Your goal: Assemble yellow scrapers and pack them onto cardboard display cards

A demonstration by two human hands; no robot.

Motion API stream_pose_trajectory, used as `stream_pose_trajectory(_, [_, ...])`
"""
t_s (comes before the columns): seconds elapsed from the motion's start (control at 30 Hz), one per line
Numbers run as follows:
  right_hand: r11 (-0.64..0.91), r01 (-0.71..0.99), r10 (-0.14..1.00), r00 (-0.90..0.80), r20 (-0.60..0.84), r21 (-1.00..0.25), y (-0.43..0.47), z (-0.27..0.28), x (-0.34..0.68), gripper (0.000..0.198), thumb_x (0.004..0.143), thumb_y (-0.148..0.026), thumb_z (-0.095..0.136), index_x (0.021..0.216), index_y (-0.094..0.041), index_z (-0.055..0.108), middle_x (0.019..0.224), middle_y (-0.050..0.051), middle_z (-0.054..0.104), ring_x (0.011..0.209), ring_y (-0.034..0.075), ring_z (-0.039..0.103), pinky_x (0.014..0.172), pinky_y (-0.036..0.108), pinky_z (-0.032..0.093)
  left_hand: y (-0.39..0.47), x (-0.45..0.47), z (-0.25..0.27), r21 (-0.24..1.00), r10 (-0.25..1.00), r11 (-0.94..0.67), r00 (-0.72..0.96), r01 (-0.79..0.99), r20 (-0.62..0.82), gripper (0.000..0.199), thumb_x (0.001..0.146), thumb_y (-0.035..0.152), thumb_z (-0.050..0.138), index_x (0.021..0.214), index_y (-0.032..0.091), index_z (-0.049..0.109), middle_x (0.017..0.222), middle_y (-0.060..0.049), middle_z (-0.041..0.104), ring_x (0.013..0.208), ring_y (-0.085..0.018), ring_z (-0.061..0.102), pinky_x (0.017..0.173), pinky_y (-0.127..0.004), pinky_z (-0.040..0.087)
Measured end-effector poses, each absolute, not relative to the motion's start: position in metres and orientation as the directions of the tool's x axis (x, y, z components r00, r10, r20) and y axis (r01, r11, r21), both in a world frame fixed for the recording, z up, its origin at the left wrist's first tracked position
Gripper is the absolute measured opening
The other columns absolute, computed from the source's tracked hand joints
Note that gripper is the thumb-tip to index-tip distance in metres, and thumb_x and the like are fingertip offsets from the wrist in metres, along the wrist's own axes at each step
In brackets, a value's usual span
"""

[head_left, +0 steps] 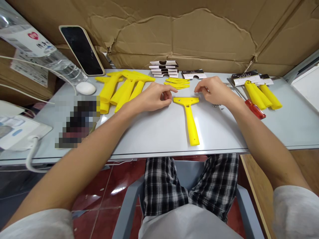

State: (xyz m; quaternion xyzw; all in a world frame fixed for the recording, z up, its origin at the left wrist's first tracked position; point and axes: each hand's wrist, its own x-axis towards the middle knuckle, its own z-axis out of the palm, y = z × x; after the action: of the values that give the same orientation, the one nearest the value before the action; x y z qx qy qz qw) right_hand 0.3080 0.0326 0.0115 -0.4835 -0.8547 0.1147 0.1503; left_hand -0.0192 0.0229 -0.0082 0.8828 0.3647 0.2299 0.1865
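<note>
A yellow scraper (191, 122) lies flat between my hands, its wide head away from me and its handle toward me. My left hand (157, 96) hovers by the left end of its head, index finger stretched out, the others loosely curled, holding nothing visible. On the other side my right hand (213, 90) is loosely bent above the head's right end, fingertips apart with nothing seen in them. Just beyond lie several thin yellow strips (177, 83). Small screws (219, 106) rest beside my right wrist, partly hidden by it.
Yellow scrapers (134, 77) are piled at left; yellow handles (258, 94) and a red screwdriver (254, 109) lie right. Folded cards (163, 68) stack at the back against cardboard (211, 36). A phone (82, 49), a bottle (37, 39) and a white mouse-like object (86, 88) stand left.
</note>
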Motion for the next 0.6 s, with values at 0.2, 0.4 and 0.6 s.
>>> stream_pose_trajectory(0.2, [0.49,0.806,0.87,-0.475,0.13,-0.333,0.0305,0.0146,0.3066,0.045,0.099,-0.026,0.05,0.122,-0.012,0.086,0.118,0.01,0.078,0.102,0.011,0.067,0.108,0.025,0.056,0.0229,-0.0183,-0.0089,0.513,0.728,-0.665,0.625,0.542,0.283,0.042,0.091,0.023,0.074,0.131,0.022,0.084,0.095,-0.002,0.086,0.084,-0.019,0.077,0.088,-0.034,0.063])
stream_pose_trajectory(0.4, [0.463,0.816,0.883,-0.46,0.097,-0.347,0.029,0.0169,0.3051,0.046,0.097,-0.025,0.05,0.123,-0.013,0.086,0.121,0.011,0.078,0.104,0.013,0.068,0.109,0.028,0.057,0.0226,-0.0177,-0.0086,0.507,0.732,-0.662,0.62,0.552,0.281,0.042,0.091,0.026,0.075,0.132,0.022,0.084,0.098,-0.003,0.087,0.083,-0.019,0.078,0.086,-0.033,0.064])
stream_pose_trajectory(0.6, [0.482,0.804,0.874,-0.469,0.127,-0.348,0.0302,0.0132,0.3055,0.047,0.097,-0.027,0.049,0.122,-0.015,0.087,0.12,0.009,0.078,0.103,0.012,0.068,0.108,0.028,0.058,0.0207,-0.0168,-0.0068,0.506,0.739,-0.655,0.616,0.561,0.274,0.041,0.092,0.029,0.075,0.131,0.022,0.084,0.099,-0.004,0.088,0.084,-0.02,0.079,0.09,-0.036,0.066])
